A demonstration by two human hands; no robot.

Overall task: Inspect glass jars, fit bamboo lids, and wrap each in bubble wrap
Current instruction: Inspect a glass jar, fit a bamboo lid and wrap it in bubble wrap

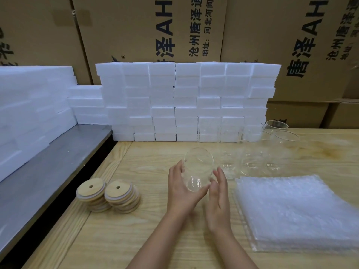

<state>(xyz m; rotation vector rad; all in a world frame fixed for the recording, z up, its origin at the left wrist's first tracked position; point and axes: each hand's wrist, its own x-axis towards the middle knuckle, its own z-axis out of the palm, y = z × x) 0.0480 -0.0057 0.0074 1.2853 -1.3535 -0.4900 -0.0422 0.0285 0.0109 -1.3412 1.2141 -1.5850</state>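
A clear glass jar [198, 168] is held tilted above the wooden table, its mouth facing away from me. My left hand [181, 188] grips its left side and base with curled fingers. My right hand [219, 193] touches the jar's right side with fairly straight fingers. Two leaning stacks of round bamboo lids [108, 194], each lid with a small hole, lie to the left. A thick stack of bubble wrap sheets [297, 212] lies to the right. Several more empty glass jars [252, 162] stand behind the held one.
White foam blocks [186, 101] are stacked like a wall at the back of the wooden table [120, 239]. More foam [29, 113] sits on a grey metal shelf [48, 177] at the left. Cardboard boxes [147, 30] rise behind everything.
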